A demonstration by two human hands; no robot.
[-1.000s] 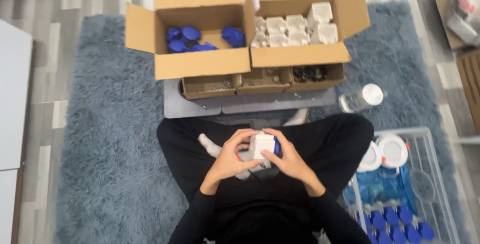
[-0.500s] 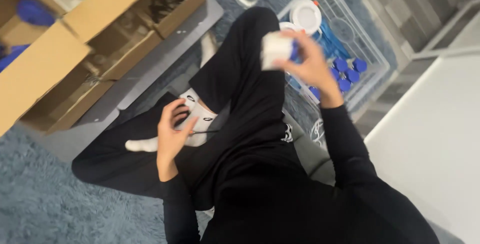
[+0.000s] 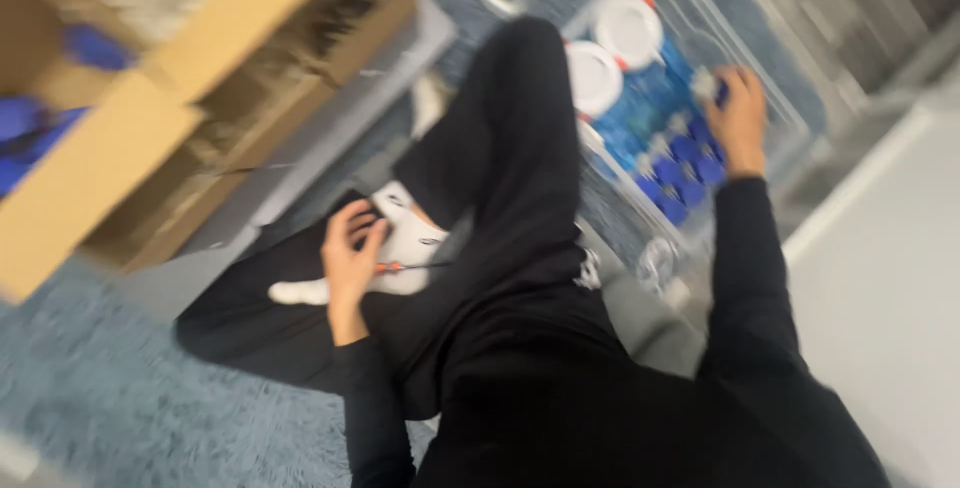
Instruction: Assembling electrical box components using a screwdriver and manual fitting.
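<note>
Blue-capped jar [image 3: 712, 88] (blurred) in right hand [image 3: 738, 120] over clear bin [image 3: 790, 118].

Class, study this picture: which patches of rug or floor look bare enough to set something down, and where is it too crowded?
Bare: the blue rug lower left, between the cardboard boxes and the person's leg; also the pale surface right of the right sleeve. Crowded: the clear bin, full of blue-capped jars, where the right hand reaches. The left hand rests on a white sock. Blur hides details.

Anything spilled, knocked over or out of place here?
Nothing stands out, though the frame is blurred. The right hand holds a small bottle over the clear bin of blue-capped bottles; the left hand rests on a white sock.
</note>
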